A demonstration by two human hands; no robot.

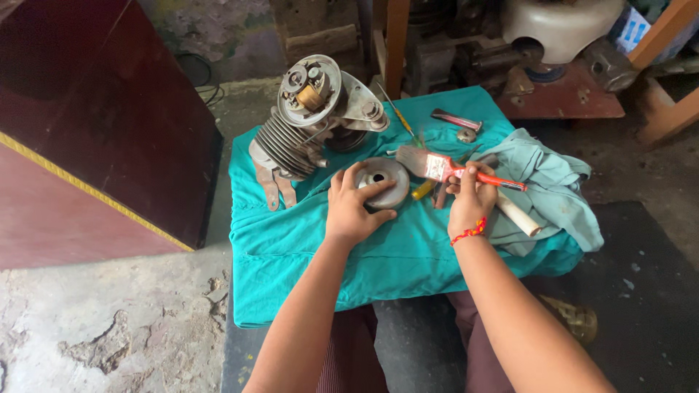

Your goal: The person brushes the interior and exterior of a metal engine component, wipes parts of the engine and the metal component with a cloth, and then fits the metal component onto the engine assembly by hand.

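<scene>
The left hand (353, 211) clamps the round metal flywheel (384, 182) mid-cloth; the right hand (470, 200), fingers closed around the red-handled paintbrush (444, 167), is brushing it clean, needing steady strokes.

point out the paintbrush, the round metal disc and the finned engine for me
paintbrush (439, 167), head view, on the metal ferrule just ahead of the red handle
round metal disc (391, 179), head view, on its top face right of the centre hole
finned engine (285, 143), head view, on the cooling fins of the cylinder
</scene>
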